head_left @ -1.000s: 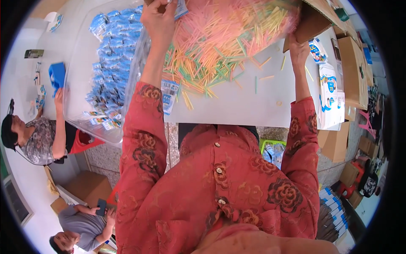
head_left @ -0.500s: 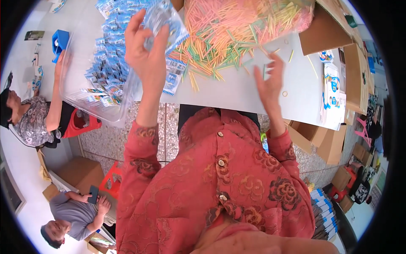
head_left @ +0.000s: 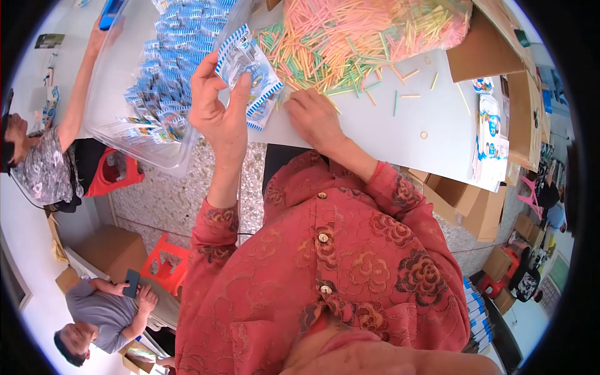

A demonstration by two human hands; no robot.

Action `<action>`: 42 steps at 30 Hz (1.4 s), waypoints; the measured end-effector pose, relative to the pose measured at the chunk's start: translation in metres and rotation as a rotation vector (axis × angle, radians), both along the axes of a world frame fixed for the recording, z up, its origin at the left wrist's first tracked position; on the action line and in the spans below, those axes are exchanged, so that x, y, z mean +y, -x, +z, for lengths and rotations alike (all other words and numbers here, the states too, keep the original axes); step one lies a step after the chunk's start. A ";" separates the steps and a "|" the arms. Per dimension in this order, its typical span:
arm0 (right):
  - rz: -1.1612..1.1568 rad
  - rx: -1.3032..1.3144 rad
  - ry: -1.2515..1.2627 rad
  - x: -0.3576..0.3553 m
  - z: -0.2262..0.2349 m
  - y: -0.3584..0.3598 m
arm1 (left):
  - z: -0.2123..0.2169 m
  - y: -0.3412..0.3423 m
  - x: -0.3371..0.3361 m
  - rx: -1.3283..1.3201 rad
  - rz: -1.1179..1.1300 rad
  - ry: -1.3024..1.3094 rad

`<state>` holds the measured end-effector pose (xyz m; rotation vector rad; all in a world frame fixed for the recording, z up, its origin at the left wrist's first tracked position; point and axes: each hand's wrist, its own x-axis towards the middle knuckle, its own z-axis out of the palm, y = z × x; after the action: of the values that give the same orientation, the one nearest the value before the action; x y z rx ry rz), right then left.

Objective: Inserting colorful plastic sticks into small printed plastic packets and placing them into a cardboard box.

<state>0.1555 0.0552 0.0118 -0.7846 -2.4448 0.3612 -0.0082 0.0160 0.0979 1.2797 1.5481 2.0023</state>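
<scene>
My left hand (head_left: 220, 115) is closed on a blue-and-white printed packet (head_left: 245, 57), pinched between thumb and fingers above the table. Another packet (head_left: 259, 117) of the same kind lies on the table, partly behind the held one. Beside it, my right hand (head_left: 317, 120) rests low over the tabletop with its fingers curled down. Whatever is under those fingertips is hidden. Just beyond them spreads a loose pile of thin pink, yellow and green sticks (head_left: 312, 62), spilling from a clear plastic bag (head_left: 431, 28).
A clear plastic bin (head_left: 103, 128) full of similar packets stands left. Cardboard boxes (head_left: 525, 119) and flat white-and-blue packaging (head_left: 490, 134) are at the right. Stray sticks and rubber bands (head_left: 424, 135) dot the table. A co-worker's arm (head_left: 76, 106) reaches past the bin; another person (head_left: 106, 312) holds a phone.
My right hand has moved left and down to the table beside the sticks, its fingers now curled. My left hand has lowered slightly, and the packet's printed face shows more fully.
</scene>
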 end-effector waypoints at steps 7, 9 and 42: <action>-0.126 0.007 0.049 0.014 0.021 -0.017 | -0.004 -0.005 0.002 -0.071 -0.037 0.000; -0.150 -0.016 0.073 0.015 0.028 -0.016 | -0.004 -0.006 0.000 -0.019 -0.056 0.032; -0.021 -0.690 -0.312 0.025 0.034 -0.026 | -0.029 -0.028 -0.008 -0.006 -0.238 0.138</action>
<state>0.1818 0.0805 0.0462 -0.8959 -3.0067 -0.3613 0.0196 0.0077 0.0687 1.3323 1.4283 1.7216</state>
